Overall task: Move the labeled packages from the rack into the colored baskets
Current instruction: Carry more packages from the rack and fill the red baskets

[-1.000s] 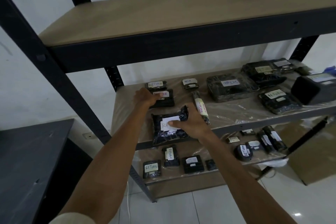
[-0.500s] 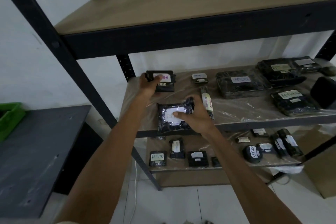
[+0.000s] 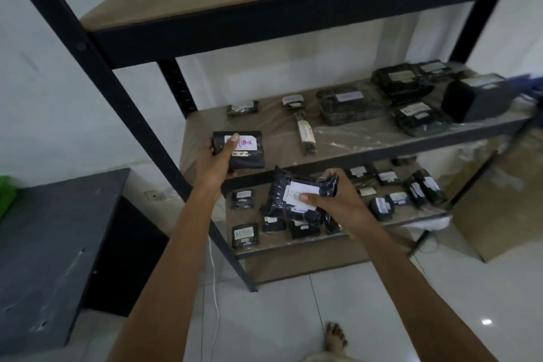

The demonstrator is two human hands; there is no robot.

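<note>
- The fingers (image 3: 232,141) of the left hand (image 3: 216,159) are curled round a flat black package (image 3: 246,156). The thumb lies across its white label, which reads in part "TURN". The package is held centre-left of the frame, in front of the left end of the middle shelf (image 3: 367,138).
- The right hand (image 3: 338,200) has its fingers clamped on a crinkled black package (image 3: 282,194), thumb pressed on the white label. This one is in the air at mid-frame, in front of the lower shelf (image 3: 293,247), below and to the right of the first.
- Both shelves belong to a rack (image 3: 117,91) with black metal uprights and tan boards.
- The middle shelf is covered in clear film and carries more labelled dark packages, with a black boxy device (image 3: 476,97) at its right end.
- The lower shelf holds a scatter of smaller labelled packages.
- A dark grey surface (image 3: 44,258) fills the lower left of the frame. A blurred corner of a green basket (image 3: 4,194) shows at its far left edge.
- The wall (image 3: 44,82) behind is white, with a socket (image 3: 152,195) low down beside the rack.
- The floor (image 3: 440,303) is glossy white tile. A thin white cord (image 3: 214,273) hangs down to it.
- A cardboard box (image 3: 499,214) stands at the right, and a bare foot (image 3: 335,335) shows at the bottom centre.
</note>
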